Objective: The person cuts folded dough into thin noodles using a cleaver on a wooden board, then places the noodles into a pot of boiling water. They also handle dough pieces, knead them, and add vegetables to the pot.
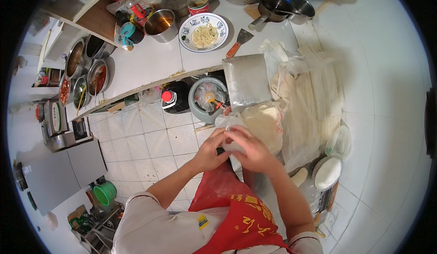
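Note:
My left hand (211,150) and my right hand (255,150) meet in front of the red apron (222,192). Between them is a thin, whitish, translucent piece that looks like plastic film (235,146), pinched by the fingers of both hands. Its full shape is hidden by the fingers. Just beyond the hands, a white plastic bag (228,120) hangs near the counter edge. To the right of my right hand lies a pale slab of dough under plastic (263,124), with longer plastic-covered dough (300,117) beside it.
A metal sheet (246,80) lies beyond the dough. On the counter are a scraper (240,42), a plate of noodles (186,32) and several metal pots. A bowl of white powder (327,173) stands at right. Below the counter sit a grey bucket (196,107) and a dark jug (177,98).

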The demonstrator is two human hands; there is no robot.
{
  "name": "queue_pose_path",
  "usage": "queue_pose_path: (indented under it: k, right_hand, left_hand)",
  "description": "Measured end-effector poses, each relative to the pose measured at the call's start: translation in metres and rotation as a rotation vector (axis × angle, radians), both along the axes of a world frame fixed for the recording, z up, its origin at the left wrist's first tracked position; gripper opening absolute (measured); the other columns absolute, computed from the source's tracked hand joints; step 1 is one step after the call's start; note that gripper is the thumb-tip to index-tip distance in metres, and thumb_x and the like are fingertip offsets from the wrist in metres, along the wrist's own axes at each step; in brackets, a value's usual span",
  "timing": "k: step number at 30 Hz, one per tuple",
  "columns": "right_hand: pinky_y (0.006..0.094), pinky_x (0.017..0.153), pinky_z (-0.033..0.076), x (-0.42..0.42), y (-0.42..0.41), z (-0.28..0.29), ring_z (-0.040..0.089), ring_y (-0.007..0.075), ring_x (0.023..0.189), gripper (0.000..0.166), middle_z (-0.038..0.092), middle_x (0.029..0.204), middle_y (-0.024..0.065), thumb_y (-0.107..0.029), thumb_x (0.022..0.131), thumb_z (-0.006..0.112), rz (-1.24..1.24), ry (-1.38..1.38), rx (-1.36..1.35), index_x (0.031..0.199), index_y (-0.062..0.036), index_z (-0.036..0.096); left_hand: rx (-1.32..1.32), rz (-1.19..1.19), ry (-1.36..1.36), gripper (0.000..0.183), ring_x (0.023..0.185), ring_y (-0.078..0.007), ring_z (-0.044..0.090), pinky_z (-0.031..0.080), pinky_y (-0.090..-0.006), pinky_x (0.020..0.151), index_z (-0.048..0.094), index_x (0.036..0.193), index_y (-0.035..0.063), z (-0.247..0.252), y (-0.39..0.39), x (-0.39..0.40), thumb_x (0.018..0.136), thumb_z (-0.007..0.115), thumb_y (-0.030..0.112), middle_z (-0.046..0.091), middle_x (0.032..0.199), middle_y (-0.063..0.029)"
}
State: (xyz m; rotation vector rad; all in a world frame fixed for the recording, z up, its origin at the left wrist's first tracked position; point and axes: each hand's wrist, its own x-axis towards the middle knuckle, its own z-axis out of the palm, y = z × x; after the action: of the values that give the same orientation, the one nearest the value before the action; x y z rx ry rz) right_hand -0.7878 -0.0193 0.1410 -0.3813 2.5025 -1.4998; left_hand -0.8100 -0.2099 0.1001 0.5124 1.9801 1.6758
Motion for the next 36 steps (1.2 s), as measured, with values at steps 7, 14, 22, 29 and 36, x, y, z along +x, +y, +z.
queue_pose_path:
  k: [7, 14, 22, 29, 36]
  right_hand:
    - [0.0305, 0.083, 0.049, 0.073, 0.047, -0.029, 0.063, 0.0218, 0.1, 0.036, 0.064, 0.104, 0.0143, -0.012, 0.088, 0.06, -0.641, -0.252, -0.213, 0.122, -0.0017, 0.052]
    - [0.0376, 0.097, 0.042, 0.091, 0.018, 0.0, 0.054, 0.0249, 0.112, 0.055, 0.054, 0.126, 0.0146, -0.03, 0.092, 0.057, -0.393, -0.586, -1.375, 0.135, -0.0005, 0.038]
    - [0.0293, 0.075, 0.048, 0.131, 0.01, -0.007, 0.06, 0.016, 0.083, 0.026, 0.064, 0.092, 0.0068, -0.007, 0.083, 0.053, -0.645, -0.54, -1.012, 0.106, 0.0012, 0.061]
    - [0.026, 0.065, 0.046, 0.136, 0.037, 0.026, 0.057, 0.0096, 0.074, 0.019, 0.063, 0.082, 0.0022, -0.007, 0.078, 0.062, -0.478, -0.541, -0.576, 0.095, 0.0002, 0.064]
    - [0.0309, 0.07, 0.048, 0.153, 0.097, -0.036, 0.062, 0.0177, 0.076, 0.021, 0.066, 0.081, 0.0111, -0.011, 0.076, 0.063, -0.879, -0.324, -0.005, 0.094, -0.0001, 0.064]
  left_hand:
    - [0.395, 0.122, -0.228, 0.034, 0.096, -0.0154, 0.061, 0.052, -0.0272, 0.078, 0.056, 0.115, -0.0006, 0.031, 0.014, -0.014, 0.083, 0.054, -0.012, 0.051, 0.113, -0.0075]
    - [0.429, -0.306, -0.199, 0.027, 0.084, -0.0116, 0.054, 0.046, -0.024, 0.067, 0.06, 0.111, 0.0024, 0.088, 0.044, 0.042, 0.085, 0.057, -0.003, 0.058, 0.097, -0.0041]
    - [-0.141, -0.816, 0.512, 0.032, 0.087, -0.0252, 0.06, 0.048, -0.0339, 0.075, 0.062, 0.11, 0.0078, 0.085, 0.029, 0.1, 0.079, 0.067, 0.005, 0.062, 0.097, -0.0104]
    - [-0.066, -0.546, 0.844, 0.038, 0.089, -0.0329, 0.06, 0.048, -0.0402, 0.076, 0.065, 0.101, 0.0025, 0.085, 0.083, 0.028, 0.067, 0.075, 0.017, 0.063, 0.096, -0.0164]
    - [-0.362, -0.84, 0.134, 0.015, 0.069, -0.0153, 0.059, 0.046, -0.0303, 0.064, 0.066, 0.082, 0.0003, -0.018, 0.054, -0.109, 0.076, 0.068, 0.014, 0.063, 0.076, -0.0072]
